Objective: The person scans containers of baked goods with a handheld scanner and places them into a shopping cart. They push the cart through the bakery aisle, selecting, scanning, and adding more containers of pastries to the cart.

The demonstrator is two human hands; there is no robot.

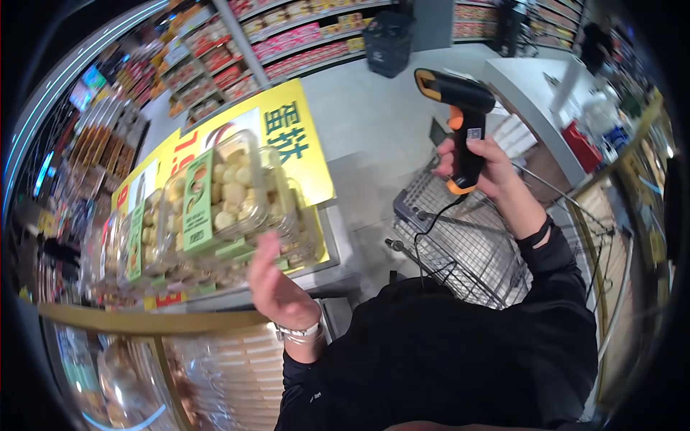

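Note:
My right hand [483, 161] is wrapped around the handle of a black and orange barcode scanner [468, 133], held up over a wire shopping cart [467, 244]. A black cable hangs from the bottom of its grip. My left hand [282, 291], slightly blurred, has its fingers stretched out and holds nothing. Just beyond its fingertips stand clear plastic boxes [233, 183] of small round pale-yellow pastries with green labels. They are stacked on a display table in front of a yellow sign [305, 133] with large printed characters.
Below the boxes runs a wooden-edged case [208, 320] with packaged goods behind its clear front. A white counter [528, 93] with bags and a red item stands at the right. A dark bin [388, 43] and stocked shelves [309, 36] are at the back. People stand in the distance.

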